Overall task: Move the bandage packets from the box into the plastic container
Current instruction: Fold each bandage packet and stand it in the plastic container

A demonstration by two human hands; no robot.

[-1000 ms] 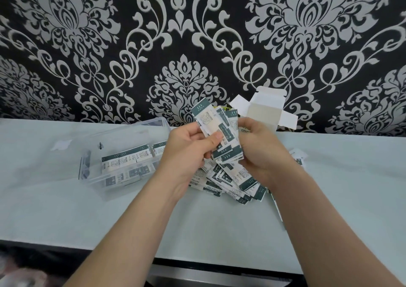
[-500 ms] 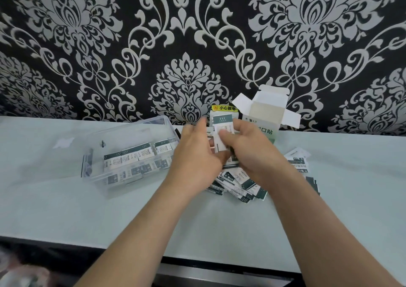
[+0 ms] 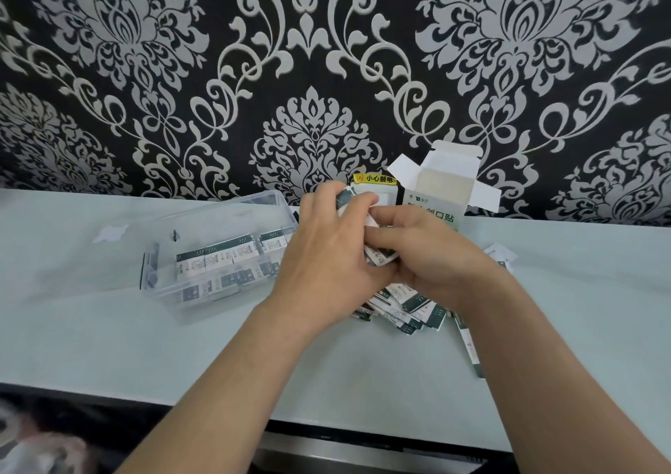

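Both hands meet at the table's middle around a small stack of bandage packets (image 3: 377, 254), white with dark green ends. My left hand (image 3: 326, 256) wraps the stack from the left; my right hand (image 3: 425, 252) pinches it from the right, thumb on top. Most of the stack is hidden by my fingers. Under my hands lies a loose pile of packets (image 3: 406, 306) on the table. The clear plastic container (image 3: 203, 226) stands to the left with several packets (image 3: 218, 259) inside. The open cardboard box (image 3: 443, 187) stands behind my right hand, flaps up.
A pale table (image 3: 109, 343) runs along a black and silver patterned wall. A yellow warning label (image 3: 374, 179) sits on the wall behind my hands. Stray packets (image 3: 468, 343) lie right of the pile. The container's clear lid (image 3: 90, 252) lies left of it.
The fanned stack held up a second ago has been squared together and lowered toward the table. Both hands closed in around it and now cover most of it.
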